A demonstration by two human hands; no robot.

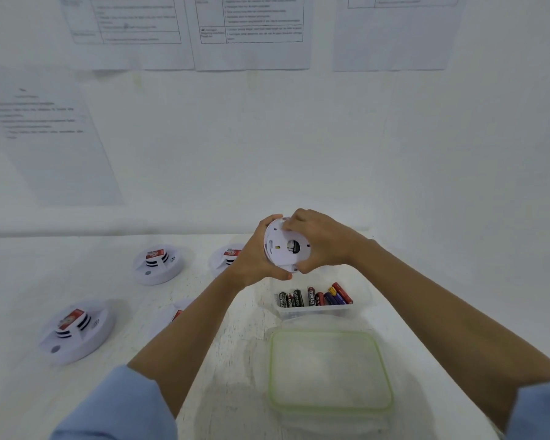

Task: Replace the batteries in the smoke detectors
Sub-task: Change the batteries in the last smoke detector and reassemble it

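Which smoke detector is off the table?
The smoke detector held between left hand and right hand, back facing the camera; the others lie on the table.

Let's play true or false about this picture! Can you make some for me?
1. The left hand and right hand both hold one detector. True.
2. The batteries lie loose on the table. False: they are in a clear tub.
3. The green-rimmed lid covers the batteries. False: the tub is open, and the lid lies nearer the person.
4. Other detectors sit on the table to the left. True.
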